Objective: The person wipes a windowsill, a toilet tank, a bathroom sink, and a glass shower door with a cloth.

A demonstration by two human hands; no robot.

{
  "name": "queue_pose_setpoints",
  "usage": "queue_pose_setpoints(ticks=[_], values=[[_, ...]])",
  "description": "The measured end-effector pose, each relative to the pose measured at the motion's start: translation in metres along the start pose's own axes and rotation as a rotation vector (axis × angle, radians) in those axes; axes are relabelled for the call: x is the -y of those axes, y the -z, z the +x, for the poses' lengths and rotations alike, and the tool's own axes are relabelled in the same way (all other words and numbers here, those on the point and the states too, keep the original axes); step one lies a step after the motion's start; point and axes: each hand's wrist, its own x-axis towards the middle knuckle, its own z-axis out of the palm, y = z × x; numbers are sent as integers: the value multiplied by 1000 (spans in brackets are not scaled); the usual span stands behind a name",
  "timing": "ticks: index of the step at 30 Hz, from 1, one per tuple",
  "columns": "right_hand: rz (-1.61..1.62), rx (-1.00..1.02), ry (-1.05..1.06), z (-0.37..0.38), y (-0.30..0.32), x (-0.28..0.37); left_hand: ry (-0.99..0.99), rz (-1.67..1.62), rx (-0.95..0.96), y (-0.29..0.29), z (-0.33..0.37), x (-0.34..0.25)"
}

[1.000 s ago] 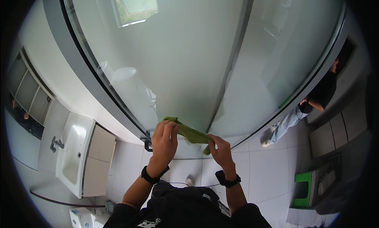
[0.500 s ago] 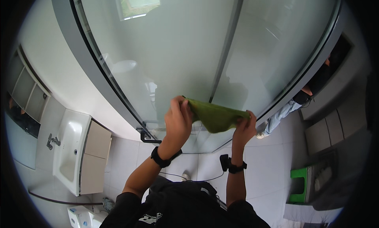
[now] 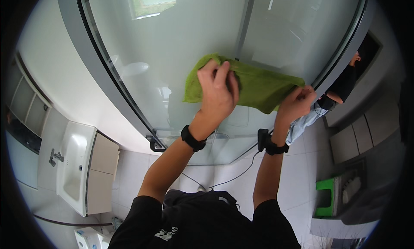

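A green cloth (image 3: 258, 85) is spread between my two hands in front of the glass shower panel (image 3: 172, 33). My left hand (image 3: 217, 89) has its curled fingers closed on the cloth's upper left part, and a flap hangs out to the left of it. At the right end, my right hand (image 3: 296, 103) pinches the cloth's corner near the panel's right frame. The lower edge hangs loose between the hands. Whether the cloth touches the glass all along, I cannot tell. Both wrists wear black bands.
A black door handle (image 3: 156, 144) sticks out at the glass's lower left. On the left is a white sink (image 3: 77, 162) with a tap (image 3: 56, 156). Another person (image 3: 343, 87) stands at the right. A green stool (image 3: 326, 198) is at lower right. A cable (image 3: 235, 175) hangs before me.
Both hands have moved up and to the right with the cloth. The cloth is now spread wider, with a flap showing left of my left hand.
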Motion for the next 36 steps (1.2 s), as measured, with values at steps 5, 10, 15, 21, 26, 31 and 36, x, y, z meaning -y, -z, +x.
queue_pose_setpoints(ticks=[5,10,15,21,26,31,36], values=[[-150,234,-2,12,12,-14,-195,10,24,-16,-2,21],[-182,352,-43,11,18,-38,-266,85,75,-30,-14,19],[-6,207,-126,19,5,-48,-290,68,121,-45,-19,17],[70,-23,21,11,-30,-49,-339,171,159,-59,-22,18],[-24,-3,192,3,-44,-48,-321,170,266,-82,-16,6],[28,25,156,24,-56,-62,-343,193,313,-107,-15,-8],[20,148,188,30,-64,-71,-254,-59,538,-135,-26,-27]])
